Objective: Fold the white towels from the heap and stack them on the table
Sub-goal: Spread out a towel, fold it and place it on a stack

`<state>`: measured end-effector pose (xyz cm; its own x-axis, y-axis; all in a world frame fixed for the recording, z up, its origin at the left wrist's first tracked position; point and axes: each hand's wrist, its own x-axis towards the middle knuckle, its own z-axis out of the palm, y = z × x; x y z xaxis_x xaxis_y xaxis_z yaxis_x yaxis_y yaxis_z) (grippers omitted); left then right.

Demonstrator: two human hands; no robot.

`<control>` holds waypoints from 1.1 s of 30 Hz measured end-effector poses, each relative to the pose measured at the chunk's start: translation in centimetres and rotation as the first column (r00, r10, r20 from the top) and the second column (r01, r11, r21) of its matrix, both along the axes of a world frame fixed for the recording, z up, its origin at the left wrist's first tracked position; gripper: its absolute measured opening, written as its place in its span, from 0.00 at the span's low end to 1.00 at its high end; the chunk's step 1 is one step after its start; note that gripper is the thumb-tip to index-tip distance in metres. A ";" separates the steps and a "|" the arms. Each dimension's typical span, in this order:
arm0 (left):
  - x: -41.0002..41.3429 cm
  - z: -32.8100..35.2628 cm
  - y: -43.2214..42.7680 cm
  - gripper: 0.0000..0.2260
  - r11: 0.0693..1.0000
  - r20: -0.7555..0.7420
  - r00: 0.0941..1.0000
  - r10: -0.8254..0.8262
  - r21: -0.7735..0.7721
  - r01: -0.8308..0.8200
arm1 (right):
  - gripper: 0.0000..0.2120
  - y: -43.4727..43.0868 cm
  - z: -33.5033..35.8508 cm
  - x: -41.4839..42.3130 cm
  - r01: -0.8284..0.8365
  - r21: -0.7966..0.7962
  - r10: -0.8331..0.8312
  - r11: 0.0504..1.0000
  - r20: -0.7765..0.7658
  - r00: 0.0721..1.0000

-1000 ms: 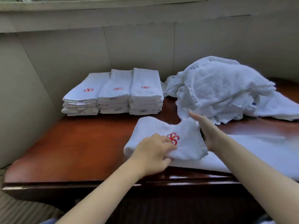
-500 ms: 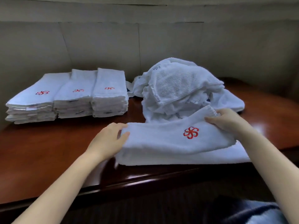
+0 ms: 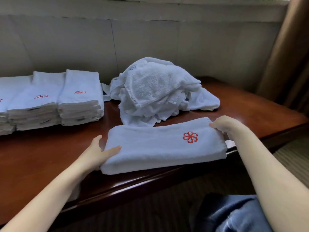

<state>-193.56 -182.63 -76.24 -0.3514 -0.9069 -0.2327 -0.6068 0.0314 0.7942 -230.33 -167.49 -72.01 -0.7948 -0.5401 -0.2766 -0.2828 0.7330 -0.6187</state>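
— What's changed? The towel [image 3: 160, 144] was bunched a second ago.
— Now it lies flat and long at the table [image 3: 41, 158] edge; our left hand [image 3: 97, 153] and right hand [image 3: 224, 126] pinch its ends.
— Then we fold it once more before it joins the stacks [image 3: 50, 101].

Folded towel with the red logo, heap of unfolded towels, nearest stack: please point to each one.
folded towel [image 3: 150, 148], head view, its top face.
heap [image 3: 155, 87], head view, its upper towel.
nearest stack [image 3: 80, 91], head view, its top towel.

Both forearms are bare, with no sleeves on them. The left hand [image 3: 97, 154] and the right hand [image 3: 224, 125] have no rings, watch or gloves. Blue jeans [image 3: 234, 215] cover the lap.
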 end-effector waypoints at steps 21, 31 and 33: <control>3.4 1.4 -3.3 0.19 0.691 -0.600 0.385 0.701 0.441 -0.573 | 0.23 -4.6 -2.9 8.5 -0.605 0.297 0.673 0.739 -0.355 0.648; 2.6 0.8 -1.1 0.35 0.881 -0.580 0.665 0.471 0.268 -0.390 | 0.18 -7.1 -1.2 11.6 -0.676 0.319 0.748 0.664 -0.251 0.615; 3.4 0.8 -2.0 0.31 0.802 -0.649 0.505 0.569 0.302 -0.516 | 0.13 -7.2 -0.8 13.3 -0.758 0.255 0.797 0.601 -0.111 0.594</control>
<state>-190.11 -184.59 -75.46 0.1289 -0.9695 -0.2083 0.2266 -0.1757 0.9580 -216.99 -174.68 -72.76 -0.1378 -0.9391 -0.3148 -0.8904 0.2567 -0.3759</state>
